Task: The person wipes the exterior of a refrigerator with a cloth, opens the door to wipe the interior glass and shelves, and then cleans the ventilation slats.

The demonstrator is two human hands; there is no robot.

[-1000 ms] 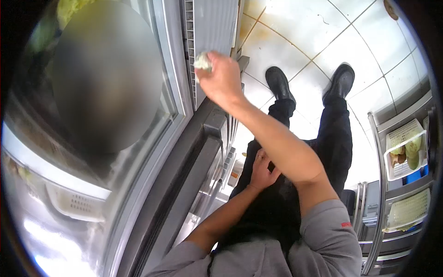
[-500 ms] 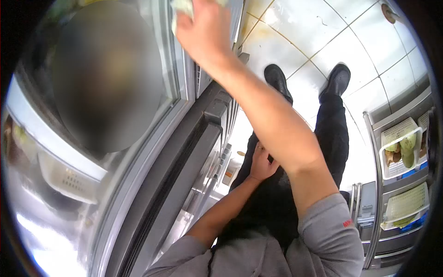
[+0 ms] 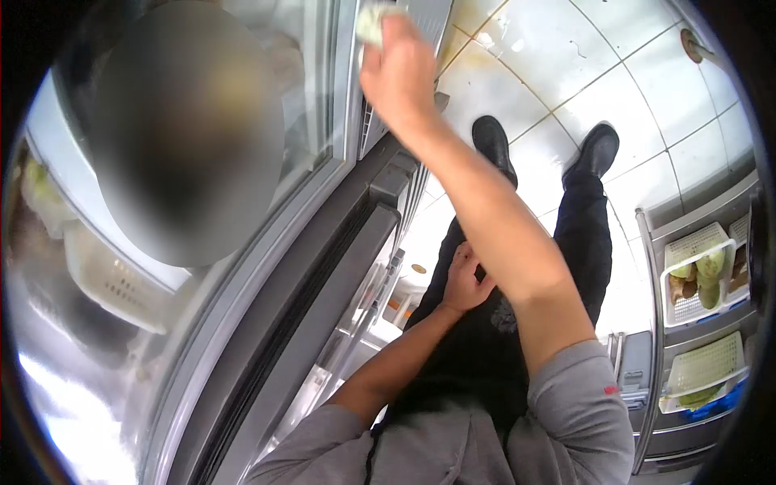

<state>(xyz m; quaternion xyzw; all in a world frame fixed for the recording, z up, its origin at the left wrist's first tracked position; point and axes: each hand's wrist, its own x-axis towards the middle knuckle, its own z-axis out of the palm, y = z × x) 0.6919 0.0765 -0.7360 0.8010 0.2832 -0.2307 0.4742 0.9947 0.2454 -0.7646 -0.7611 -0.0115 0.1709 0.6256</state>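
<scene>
My right hand [image 3: 404,77] is stretched far forward, its fingers closed on a pale, crumpled cloth [image 3: 372,24]. The cloth is beside the grey metal frame [image 3: 349,113] of a glass-fronted cabinet, close to its upper edge in view. Lower down, my left hand [image 3: 467,281] rests over my black trousers at the thigh. Its thumb and fingers are apart, loosely bent, with nothing seen in them; my right forearm passes close by.
Glass [image 3: 315,97] fills the left side, with a white basket [image 3: 121,283] showing there; a blurred patch hides part of it. A metal rack [image 3: 659,356] at right holds white baskets [image 3: 687,307] of vegetables. White floor tiles [image 3: 558,48] lie beyond my black shoes [image 3: 598,149].
My right hand and the cloth have shifted right and slightly down in view, off the glass side of the frame. The whole view has moved a little; my left hand stays at my thigh.
</scene>
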